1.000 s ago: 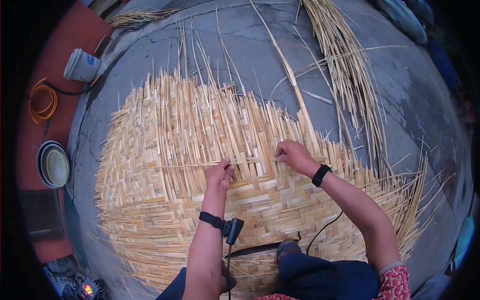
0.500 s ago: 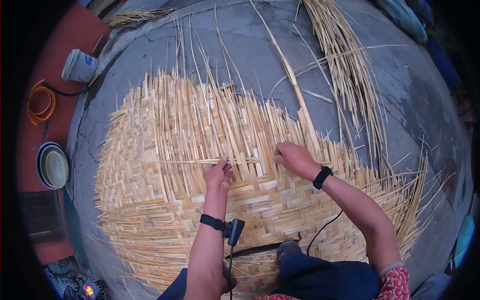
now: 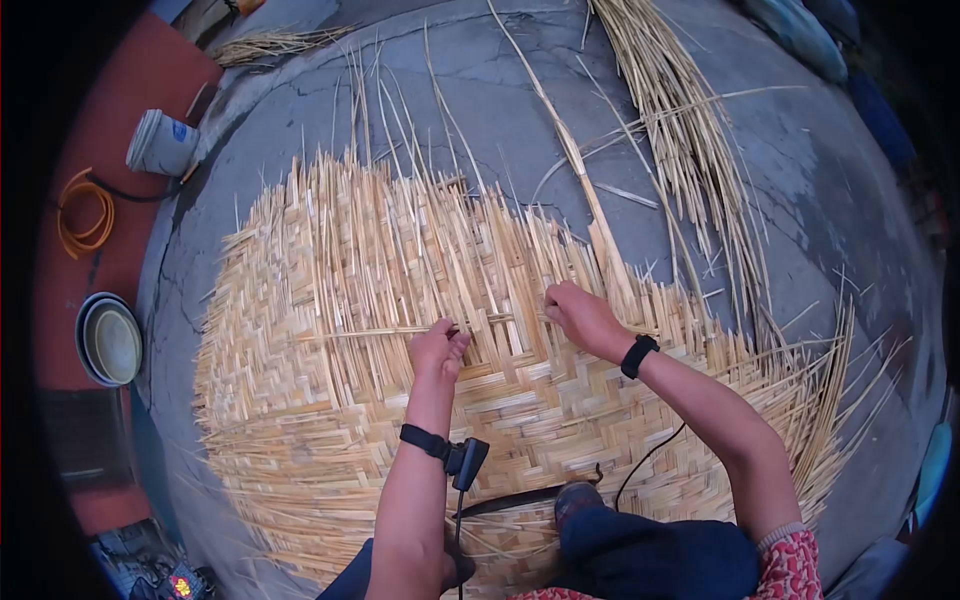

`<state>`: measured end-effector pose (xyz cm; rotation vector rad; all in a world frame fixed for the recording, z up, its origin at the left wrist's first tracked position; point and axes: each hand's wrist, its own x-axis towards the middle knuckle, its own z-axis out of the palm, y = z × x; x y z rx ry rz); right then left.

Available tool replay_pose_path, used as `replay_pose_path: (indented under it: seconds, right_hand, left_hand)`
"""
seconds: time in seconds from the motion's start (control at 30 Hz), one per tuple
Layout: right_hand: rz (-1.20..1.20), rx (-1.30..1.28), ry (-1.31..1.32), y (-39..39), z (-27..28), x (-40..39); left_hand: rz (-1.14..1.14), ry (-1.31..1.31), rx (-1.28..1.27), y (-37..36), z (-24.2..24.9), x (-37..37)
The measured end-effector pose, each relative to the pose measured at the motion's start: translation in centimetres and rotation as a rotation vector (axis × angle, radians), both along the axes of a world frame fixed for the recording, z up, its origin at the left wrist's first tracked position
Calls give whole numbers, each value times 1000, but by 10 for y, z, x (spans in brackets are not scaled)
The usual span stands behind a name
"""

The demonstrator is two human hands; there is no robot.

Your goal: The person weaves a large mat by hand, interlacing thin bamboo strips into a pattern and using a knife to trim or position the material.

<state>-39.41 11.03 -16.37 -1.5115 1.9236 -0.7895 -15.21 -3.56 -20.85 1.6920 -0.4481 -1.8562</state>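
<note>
A large woven mat of pale split strips [image 3: 540, 410] lies on the ground under both hands, with loose strip ends around its edge. My left hand [image 3: 438, 348] has its fingers closed on a thin strip [image 3: 375, 331] that runs crosswise over the mat and points left. Just to the right, my right hand [image 3: 583, 312] is closed in a pinch near the other end of that strip; what lies between its fingertips is too small to make out.
A bundle of loose strips [image 3: 690, 130] lies on the concrete at the upper right, with a long stalk [image 3: 572, 150] beside it. At left are a white bucket [image 3: 163, 142], an orange hose [image 3: 88, 215] and stacked basins [image 3: 112, 342]. A dark curved tool [image 3: 515, 499] lies near the foot.
The view has shifted slightly. Both hands stay in nearly the same place on the mat, and the strip's left part sits a little lower in view.
</note>
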Motion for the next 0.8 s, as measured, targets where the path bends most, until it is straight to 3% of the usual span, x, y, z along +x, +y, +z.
replay_pose_path:
  seconds: [0.07,0.13,0.23,0.37,0.43,0.47,0.53,0.8]
  right_hand:
    - [-11,2,-26,-4,-13,-6]
    - [38,172,-207,-10,-23,-14]
    - [2,144,-399,-9,-30,-15]
    - [6,155,-347,-8,-17,-10]
    - [27,-34,183,-5,1,1]
    - [28,-33,183,-4,7,4]
    - [137,-90,462,-4,19,9]
    - [228,-129,549,5,16,5]
  left_hand:
    - [13,34,-20,0,-7,2]
    - [30,68,-39,2,-9,4]
    - [65,100,-80,6,-3,0]
    - [91,112,-112,9,7,-4]
    - [70,92,-103,8,7,-3]
    - [51,75,-97,7,6,-2]
    - [32,58,-91,6,4,-1]
    - [51,77,-12,-1,-13,2]
